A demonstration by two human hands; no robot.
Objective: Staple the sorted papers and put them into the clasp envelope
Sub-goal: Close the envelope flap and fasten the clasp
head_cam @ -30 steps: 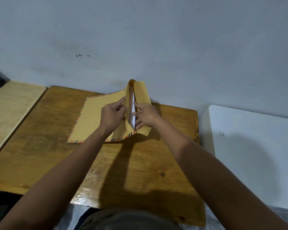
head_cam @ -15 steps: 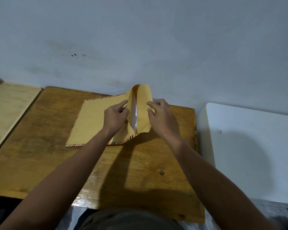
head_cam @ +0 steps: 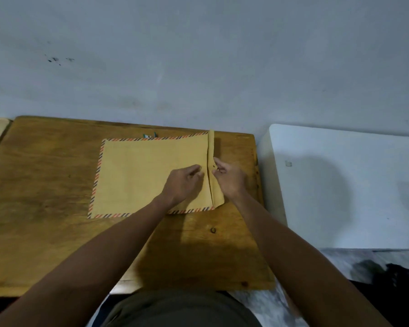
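The right hand (head_cam: 229, 182) pinches the upright flap (head_cam: 211, 161) of the clasp envelope (head_cam: 149, 178) between thumb and fingertips, near a small dark hole in it. The left hand (head_cam: 183, 182) rests on the envelope's face just beside the fold, fingers loosely curled, gripping nothing. The flat, matte tan paper envelope, edged with red and dark diagonal stripes, lies on the glossy wooden table (head_cam: 45, 197), long axis left to right, its mouth at the right.

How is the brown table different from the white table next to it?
The brown table is shiny wood; the white table is plain and smooth. The brown table holds the envelope, and both hands work over it; the white table holds only a tiny, unclear thing. Both stand against the wall.
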